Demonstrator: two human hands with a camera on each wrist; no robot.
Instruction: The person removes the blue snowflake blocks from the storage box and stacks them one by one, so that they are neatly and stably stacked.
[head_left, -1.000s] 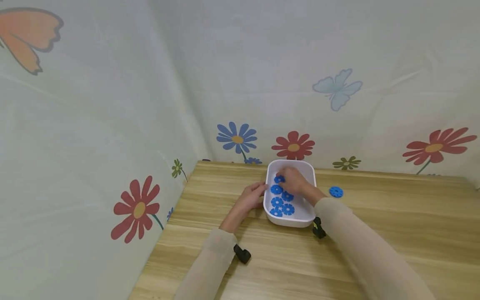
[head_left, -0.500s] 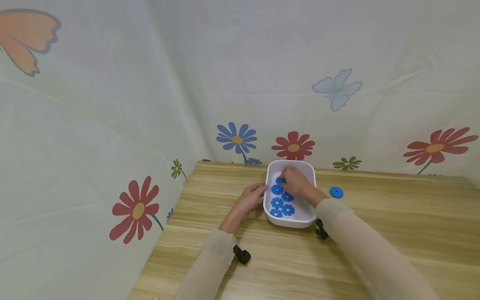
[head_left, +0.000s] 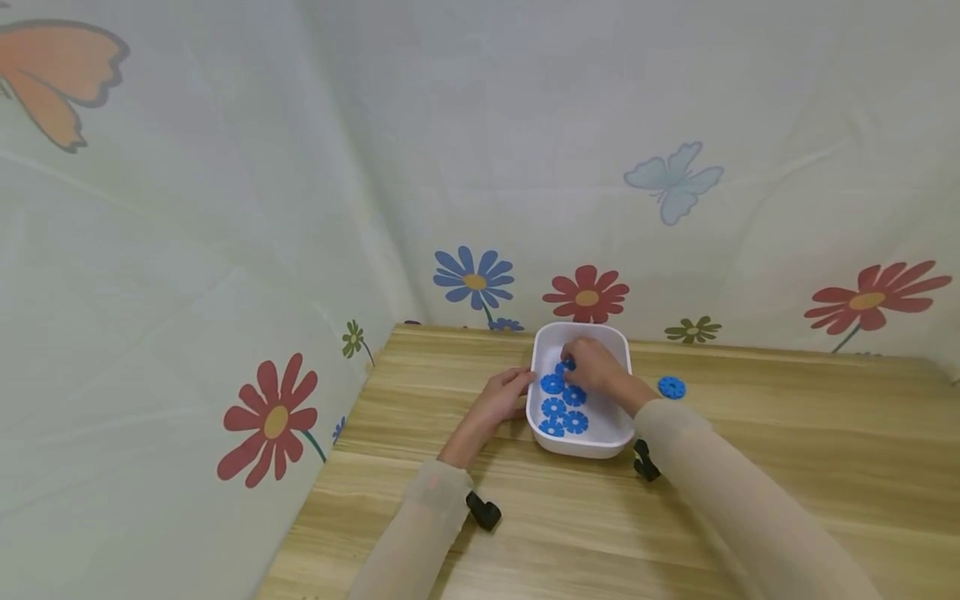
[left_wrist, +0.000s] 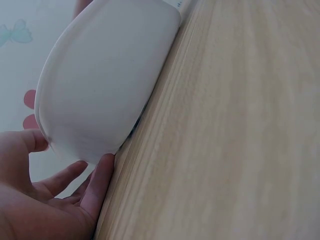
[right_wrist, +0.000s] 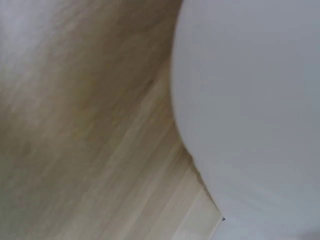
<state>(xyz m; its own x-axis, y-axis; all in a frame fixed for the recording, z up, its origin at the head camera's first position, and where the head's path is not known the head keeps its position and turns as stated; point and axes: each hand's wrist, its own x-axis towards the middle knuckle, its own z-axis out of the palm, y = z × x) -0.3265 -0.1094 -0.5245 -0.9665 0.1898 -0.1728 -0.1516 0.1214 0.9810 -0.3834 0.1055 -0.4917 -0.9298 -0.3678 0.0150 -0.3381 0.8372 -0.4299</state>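
Note:
In the head view, a white rectangular tray (head_left: 585,448) stands on the table with several flat blue notched discs (head_left: 575,422) lying along its left part. My right hand (head_left: 595,365) reaches into the tray from the right. Its fingers pinch a blue notched disc (head_left: 569,365) near the far left, partly hidden by them. My left hand (head_left: 498,397) touches the tray's left outer side. In the left wrist view, the fingers of my left hand (left_wrist: 55,200) rest against the white tray wall (left_wrist: 107,80), fairly straight. The right wrist view has only the tray wall (right_wrist: 250,110) close up, without the hand.
One more blue notched disc (head_left: 672,387) lies on the wooden table (head_left: 787,433) right of the tray. A pale curtain (head_left: 525,167) with printed flowers and butterflies hangs behind and along the left side. Black wrist straps (head_left: 483,511) sit on both arms.
My right hand has shifted slightly rightward inside the tray, and the blue disc at its fingertips has moved a little with it. The left hand stays at the tray's side.

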